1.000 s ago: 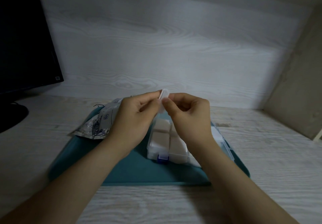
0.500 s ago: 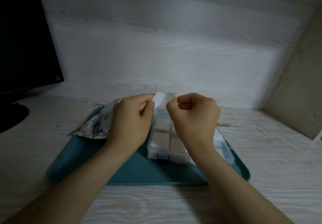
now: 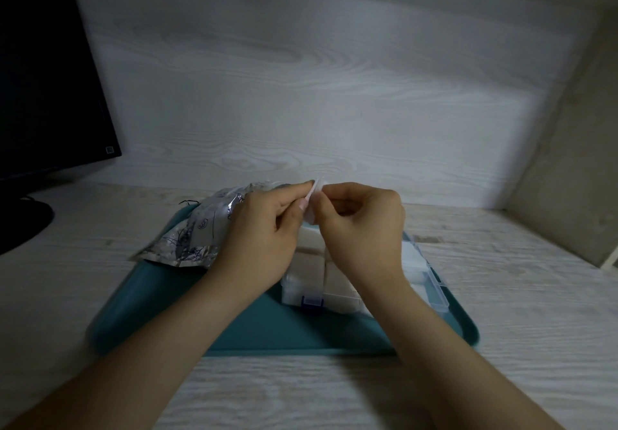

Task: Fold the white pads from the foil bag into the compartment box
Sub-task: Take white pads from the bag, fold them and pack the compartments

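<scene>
**Pad pinched between 2 hands above the box, fold in progress**

Both hands met just above the far end of the compartment box (image 3: 294,295). The left hand (image 3: 264,232) pinched the white pad (image 3: 316,190) between thumb and forefinger, with its other fingers curled in. The right hand (image 3: 361,228) pinched the opposite face of the same pad, its fingers likewise curled tight. Seen edge-on, the pad showed only as a narrow pale strip between the fingertips. That suggested it was being doubled over, though the crease itself could not be made out.

The box sat under the hands on a teal tray (image 3: 267,329), with its blue latch (image 3: 312,302) on the near wall and its clear lid (image 3: 433,284) open to the right. At least 2 near compartments looked filled with pale folded pads. The foil bag (image 3: 200,232) lay to the left of the box, partly behind the left hand.

The step in hand appeared to be folding 1 pad, not yet placing it. The next move would call for pressing the fold flat and keeping it pinched so it could not spring open. The pad would then go down into a free compartment. The hands hid the far compartments, so which of them were free could not be told.
</scene>
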`<state>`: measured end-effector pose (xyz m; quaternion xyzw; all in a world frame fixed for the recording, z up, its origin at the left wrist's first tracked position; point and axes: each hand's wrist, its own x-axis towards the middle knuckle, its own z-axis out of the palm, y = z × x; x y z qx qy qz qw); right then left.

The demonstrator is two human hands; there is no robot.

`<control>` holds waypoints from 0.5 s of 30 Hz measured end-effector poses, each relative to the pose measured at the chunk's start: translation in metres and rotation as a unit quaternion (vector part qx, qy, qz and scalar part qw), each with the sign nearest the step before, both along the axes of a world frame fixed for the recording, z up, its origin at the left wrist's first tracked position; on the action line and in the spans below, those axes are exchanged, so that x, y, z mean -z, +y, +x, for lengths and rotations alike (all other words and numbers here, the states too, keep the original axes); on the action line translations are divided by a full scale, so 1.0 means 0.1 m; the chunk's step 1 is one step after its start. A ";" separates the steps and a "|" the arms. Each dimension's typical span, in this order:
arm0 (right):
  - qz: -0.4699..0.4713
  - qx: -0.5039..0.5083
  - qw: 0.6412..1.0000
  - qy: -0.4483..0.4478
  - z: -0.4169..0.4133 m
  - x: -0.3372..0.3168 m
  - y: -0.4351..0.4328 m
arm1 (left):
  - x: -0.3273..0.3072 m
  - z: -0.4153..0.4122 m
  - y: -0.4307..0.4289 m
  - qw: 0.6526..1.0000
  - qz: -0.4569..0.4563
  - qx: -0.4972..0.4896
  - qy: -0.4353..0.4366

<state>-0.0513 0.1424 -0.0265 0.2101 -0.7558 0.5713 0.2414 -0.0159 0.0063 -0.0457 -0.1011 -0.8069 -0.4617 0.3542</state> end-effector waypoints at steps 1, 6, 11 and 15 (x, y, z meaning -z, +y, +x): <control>-0.007 -0.007 1.000 -0.012 0.00 0.00 0.00 | 0.01 -0.01 0.00 1.000 0.001 -0.002 0.003; -0.043 -0.048 0.996 -0.058 -0.01 0.00 0.01 | 0.04 -0.01 0.01 1.000 -0.006 -0.012 0.010; -0.086 -0.082 0.988 -0.096 0.00 0.00 -0.01 | -0.02 0.02 0.02 0.999 0.032 0.031 -0.010; -0.120 -0.117 0.979 -0.120 0.01 -0.02 0.01 | -0.06 0.02 -0.02 0.987 0.142 0.062 -0.038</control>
